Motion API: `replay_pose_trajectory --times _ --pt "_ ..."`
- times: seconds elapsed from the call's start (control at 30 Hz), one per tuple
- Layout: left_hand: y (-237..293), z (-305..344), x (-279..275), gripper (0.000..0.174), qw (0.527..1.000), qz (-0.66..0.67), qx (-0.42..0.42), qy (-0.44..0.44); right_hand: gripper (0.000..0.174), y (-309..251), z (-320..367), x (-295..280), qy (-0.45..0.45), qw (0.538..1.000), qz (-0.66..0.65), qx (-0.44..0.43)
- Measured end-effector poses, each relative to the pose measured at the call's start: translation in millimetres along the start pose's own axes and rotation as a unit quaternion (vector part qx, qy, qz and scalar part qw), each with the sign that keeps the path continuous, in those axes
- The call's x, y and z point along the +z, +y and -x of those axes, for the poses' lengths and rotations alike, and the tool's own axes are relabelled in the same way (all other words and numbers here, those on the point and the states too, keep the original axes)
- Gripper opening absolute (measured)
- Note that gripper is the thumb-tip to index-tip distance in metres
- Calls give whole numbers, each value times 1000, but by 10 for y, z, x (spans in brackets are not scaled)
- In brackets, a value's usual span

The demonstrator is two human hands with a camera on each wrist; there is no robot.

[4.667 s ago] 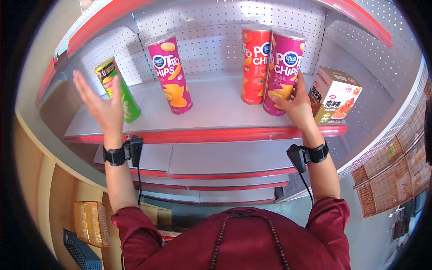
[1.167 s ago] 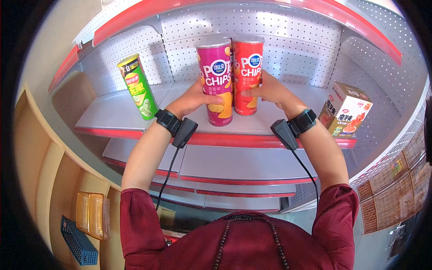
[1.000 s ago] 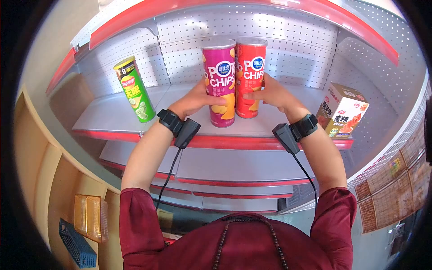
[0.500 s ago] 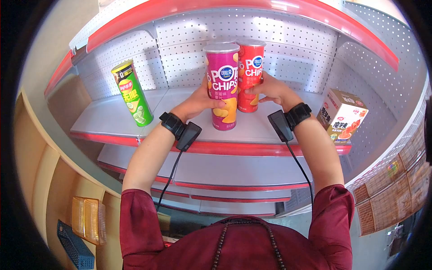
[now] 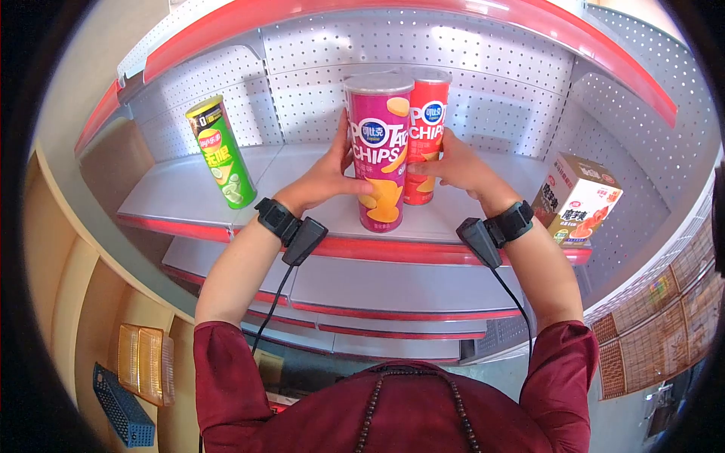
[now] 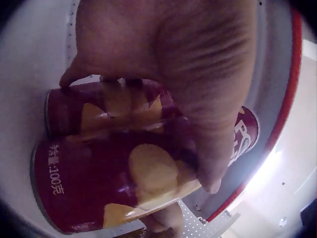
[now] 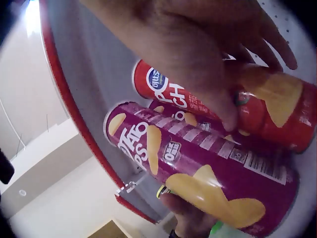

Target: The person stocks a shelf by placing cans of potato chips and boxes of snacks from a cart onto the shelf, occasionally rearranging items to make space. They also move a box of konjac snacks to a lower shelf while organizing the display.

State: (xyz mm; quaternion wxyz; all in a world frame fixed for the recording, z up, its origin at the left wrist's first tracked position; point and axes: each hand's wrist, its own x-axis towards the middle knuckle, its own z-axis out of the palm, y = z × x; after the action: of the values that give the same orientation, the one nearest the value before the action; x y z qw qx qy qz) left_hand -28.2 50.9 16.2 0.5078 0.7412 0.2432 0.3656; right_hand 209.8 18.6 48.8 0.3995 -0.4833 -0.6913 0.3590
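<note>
Mid-shelf, a purple potato chip can (image 5: 384,189) stands upright near the front edge. Directly behind it is a second purple chip can (image 6: 67,111), which the left wrist view shows and the head view mostly hides. My left hand (image 5: 323,180) grips this pair from the left, thumb across the front can and fingers at the rear one. A red potato chip can (image 5: 432,113) stands just behind and right of the front purple can. From the right, my right hand (image 5: 464,172) holds the red can, its thumb across the can's front.
A green chip can (image 5: 225,158) stands at the shelf's left, and a white-and-brown snack box (image 5: 578,202) at its right. A red-edged shelf (image 5: 423,15) overhangs above; a perforated panel (image 5: 325,60) closes the back. Lower shelves (image 5: 393,291) lie beneath.
Since the oldest frame, the purple cans and red can have come together mid-shelf, and my left hand has taken hold. Lately the front purple can shifted slightly toward the shelf's front edge.
</note>
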Motion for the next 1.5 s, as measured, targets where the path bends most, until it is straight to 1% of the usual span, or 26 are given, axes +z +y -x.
replay_pose_trajectory --times 0.03,0.1,0.13,0.17,0.2,0.23,0.27,0.3,0.33,0.4,0.43,0.5,0.53,0.6,0.9,0.97,1.03,1.07,1.13,1.17,1.23,1.27,1.33,1.37,1.43,1.5 --pt "-6 -1 -6 129 1000 -5 12 -1 72 64 -38 11 -1 1000 -1 1" --pt "-49 1 -46 130 1000 -9 22 -2 71 204 -131 52 -10 994 -46 -98" --pt "-94 0 -90 122 998 -30 45 -18 71 227 -119 57 -11 994 -47 -97" --pt "-131 4 -124 116 996 -51 69 -35 72 239 -98 60 27 994 -7 -105" --pt "-119 23 -111 116 996 -51 68 -33 74 241 -64 65 65 991 34 -113" --pt "-101 36 -93 102 1000 -19 21 13 74 258 -17 63 63 991 34 -115" --pt "-79 36 -84 92 998 14 -23 61 71 276 39 48 182 958 159 -153" --pt "-73 23 -89 92 998 14 -20 65 68 284 78 22 295 895 278 -187" --pt "-73 7 -96 86 997 23 -40 67 68 234 129 -35 293 895 279 -190" --pt "-52 -21 -89 82 995 33 -60 73 57 99 242 -137 156 968 162 -110" --pt "-25 -39 -72 86 996 37 -50 57 57 119 250 -98 153 968 163 -111" --pt "-32 -106 -59 89 997 53 -43 44 43 169 261 28 -33 997 64 -8" --pt "-65 -130 -51 89 997 53 -42 45 43 161 281 102 -33 997 64 -9" --pt "-98 -165 -34 88 993 108 -40 17 44 119 329 279 -61 986 138 -68" --pt "120 22 188 76 986 137 -41 82 47 131 303 502 -55 972 192 -122" --pt "117 47 181 76 986 130 -45 89 49 89 326 490 -55 970 204 -120" --pt "92 61 125 77 989 124 -41 68 54 -52 357 383 -43 975 205 -70" --pt "68 66 92 77 989 124 -41 68 54 -95 337 307 -42 975 205 -70" --pt "-9 83 12 82 991 124 5 46 70 -149 255 130 202 961 185 -46" --pt "-50 100 -21 82 991 125 5 46 70 -120 209 81 202 961 186 -45" --pt "-79 135 -58 91 995 21 100 21 80 19 89 39 302 921 189 -158" --pt "-69 137 -41 91 995 21 100 20 80 161 -5 38 302 921 188 -158" --pt "28 146 45 103 997 65 29 13 77 378 -152 70 132 987 4 -95" --pt "25 147 45 103 997 65 30 12 77 408 -169 68 134 986 4 -95" --pt "14 145 57 93 997 65 37 30 66 378 -151 91 23 996 -80 -42" --pt "42 142 68 97 997 73 22 28 65 316 -91 97 16 996 -84 -32"
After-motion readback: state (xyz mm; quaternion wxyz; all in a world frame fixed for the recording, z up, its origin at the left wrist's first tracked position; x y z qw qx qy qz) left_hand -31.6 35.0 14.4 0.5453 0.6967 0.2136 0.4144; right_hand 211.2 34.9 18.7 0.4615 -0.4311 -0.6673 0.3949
